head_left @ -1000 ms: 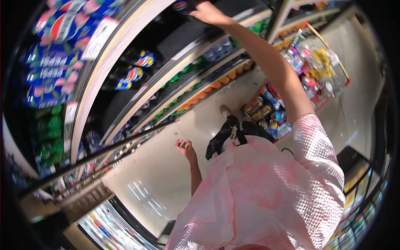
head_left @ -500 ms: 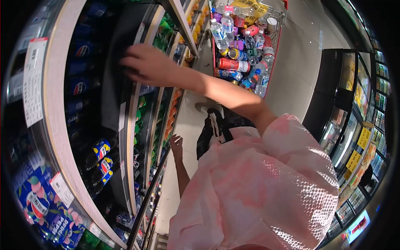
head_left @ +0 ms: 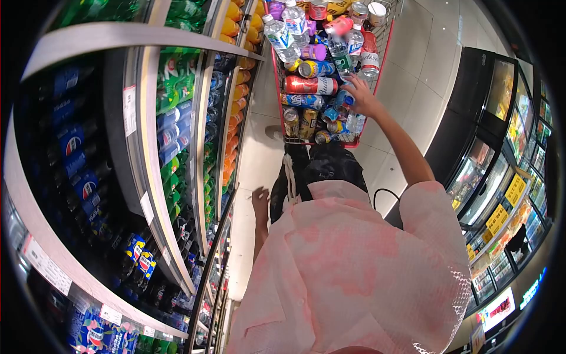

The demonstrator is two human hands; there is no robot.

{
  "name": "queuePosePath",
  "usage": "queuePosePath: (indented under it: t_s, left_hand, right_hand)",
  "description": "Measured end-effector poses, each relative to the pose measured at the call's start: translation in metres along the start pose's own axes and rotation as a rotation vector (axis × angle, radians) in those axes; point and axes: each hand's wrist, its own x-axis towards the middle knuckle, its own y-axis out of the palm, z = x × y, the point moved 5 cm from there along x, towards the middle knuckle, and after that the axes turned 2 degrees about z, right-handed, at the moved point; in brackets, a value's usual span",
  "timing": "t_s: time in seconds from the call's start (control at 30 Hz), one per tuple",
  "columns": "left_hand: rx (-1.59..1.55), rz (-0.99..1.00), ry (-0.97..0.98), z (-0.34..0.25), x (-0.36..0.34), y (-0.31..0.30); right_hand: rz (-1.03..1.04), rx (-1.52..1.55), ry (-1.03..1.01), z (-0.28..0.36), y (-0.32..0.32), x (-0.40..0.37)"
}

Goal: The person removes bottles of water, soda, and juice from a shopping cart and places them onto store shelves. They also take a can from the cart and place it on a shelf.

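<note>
My right hand (head_left: 362,97) is over the shopping cart (head_left: 357,139), its fingers curved and apart beside a blue-capped plastic bottle (head_left: 349,101). No firm hold on it shows. Around the hand lie a large red-and-white Budweiser can (head_left: 310,86), a blue can (head_left: 302,101), gold cans (head_left: 308,123) and another red-and-white can (head_left: 369,59). Clear water bottles (head_left: 282,40) with white caps lean near the cart's left side. Low at my left side hangs my left hand (head_left: 260,199), fingers loosely bent and apart, holding nothing, between the drink shelves and my body.
Shelves on the left hold dark Pepsi bottles (head_left: 73,144), yellow-and-blue Pepsi bottles (head_left: 140,256), green bottles (head_left: 171,88) and orange drinks (head_left: 236,106). A pale shelf edge (head_left: 147,40) crosses above. Dark glass-fronted coolers (head_left: 471,112) line the right, beyond the tiled floor (head_left: 407,88).
My right hand has left the shelf on the left and swung right to the cart. The view has shifted, bringing the cart closer. My left hand stays low at my side.
</note>
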Motion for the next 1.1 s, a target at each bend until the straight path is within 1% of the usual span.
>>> queuePosePath:
  t_s: [0.03,0.1,0.13,0.17,0.23,0.3,0.33,0.43,0.5,0.53,0.63,0.67,0.77,0.83,0.9,0.97,1.0,1.03,1.1]
  left_hand:
    - [0.101,0.036,0.064,-0.024,0.007,0.017]
    - [0.159,0.098,0.368,-0.068,0.031,0.049]
    - [0.186,0.093,0.409,-0.099,0.034,0.07]
    - [0.212,0.086,0.452,-0.138,0.031,0.094]
    - [0.319,0.161,0.542,-0.196,0.035,0.138]
    - [0.368,0.248,0.734,-0.241,0.038,0.186]
    - [0.36,0.288,0.82,-0.265,0.031,0.213]
    - [0.389,0.452,1.068,-0.327,-0.015,0.289]
    - [0.466,0.572,0.994,-0.349,-0.046,0.322]
    - [0.379,0.58,1.049,-0.354,-0.056,0.334]
    - [0.226,0.678,0.78,-0.314,-0.034,0.34]
    - [0.144,0.533,0.847,-0.315,-0.041,0.33]
    - [0.218,0.341,0.728,-0.265,-0.009,0.287]
    - [0.221,0.254,0.634,-0.249,-0.016,0.251]
    - [0.121,0.211,0.57,-0.226,-0.021,0.218]
    - [0.162,0.127,0.549,-0.197,-0.021,0.181]
    - [0.126,0.1,0.562,-0.181,-0.021,0.165]
    - [0.057,0.055,0.531,-0.17,-0.023,0.155]
    - [-0.078,-0.039,0.459,-0.143,-0.037,0.128]
  right_hand:
    - [0.003,-0.04,-0.021,-0.014,0.0,-0.005]
    - [0.004,-0.125,-0.074,-0.037,0.0,-0.009]
    - [0.054,-0.033,-0.059,-0.04,-0.008,-0.007]
    - [0.032,-0.001,-0.046,-0.04,-0.016,-0.003]
    - [-0.01,0.069,-0.008,-0.032,-0.027,-0.002]
    - [-0.133,0.22,0.076,-0.012,-0.062,-0.011]
    - [-0.198,0.292,0.114,-0.002,-0.081,-0.015]
    - [-0.255,0.303,0.165,0.037,-0.115,-0.034]
    - [-0.312,0.491,0.076,0.073,-0.128,-0.038]
    - [-0.339,0.584,0.029,0.09,-0.133,-0.038]
    - [-0.171,0.765,0.145,0.118,-0.128,-0.032]
    - [-0.172,0.774,0.078,0.113,-0.121,-0.028]
    - [0.16,0.975,0.166,0.071,-0.099,0.0]
    - [-0.159,1.04,0.089,0.007,-0.077,0.038]
    - [-0.348,0.533,0.447,-0.052,-0.056,0.072]
    - [-0.342,0.292,0.463,-0.09,-0.005,0.101]
    - [-0.361,0.135,0.39,-0.095,0.014,0.109]
    - [-0.324,0.093,0.455,-0.089,0.015,0.114]
    - [-0.333,0.108,0.507,-0.089,0.021,0.118]
